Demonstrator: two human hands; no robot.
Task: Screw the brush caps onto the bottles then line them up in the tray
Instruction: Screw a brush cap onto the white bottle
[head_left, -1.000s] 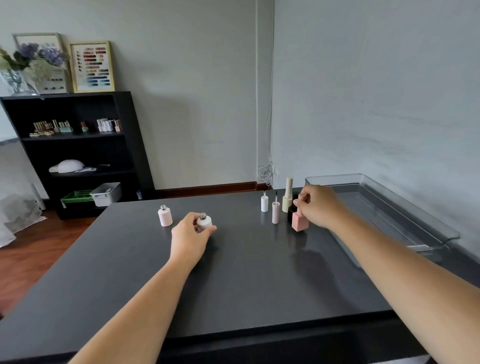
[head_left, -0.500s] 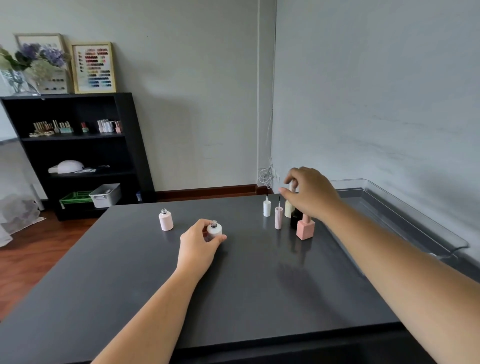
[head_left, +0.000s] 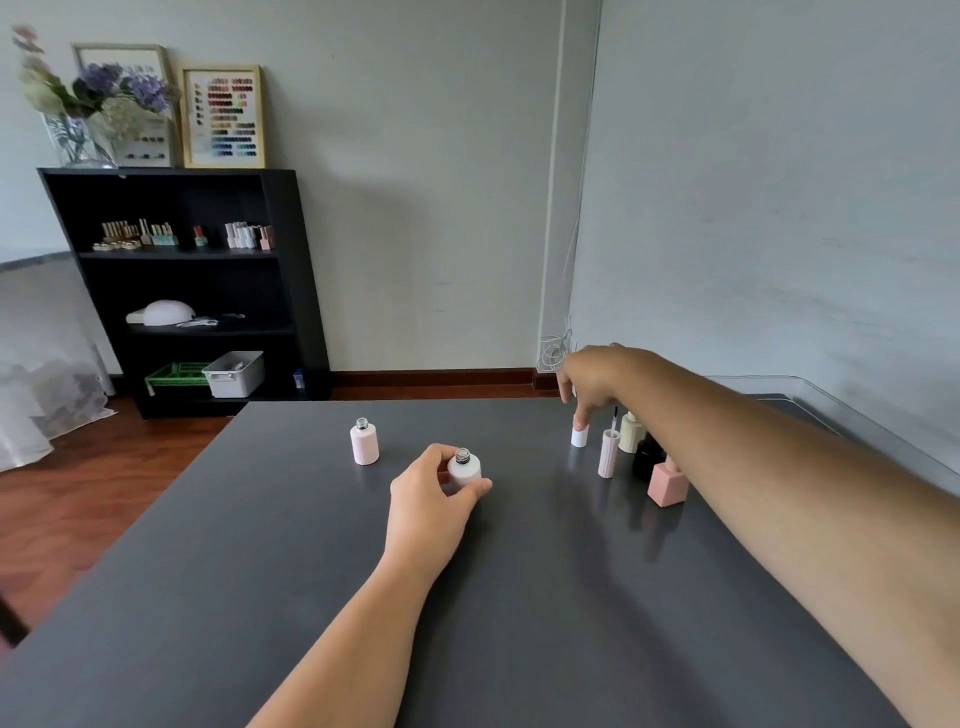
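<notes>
Left hand: the left hand (head_left: 428, 499) has its grip wrapped round the white bottle (head_left: 465, 468), neck open, standing upright on the dark counter (head_left: 545, 623).
Right hand: the right hand (head_left: 592, 379) reaches to the far side, fingertips (head_left: 582, 418) pinching down on top of the small white cap (head_left: 579, 436).
Caps: a ribbed pink cap (head_left: 607, 453) stands brush-up just beside it.
Other bottles: cream bottle (head_left: 630, 432), black bottle (head_left: 647, 457) and square pink bottle (head_left: 667, 483) cluster under the right forearm; a pale pink bottle (head_left: 364, 441) stands alone, uncapped, to the left.
Tray: the clear tray (head_left: 831, 410) sits at the counter's right edge.
</notes>
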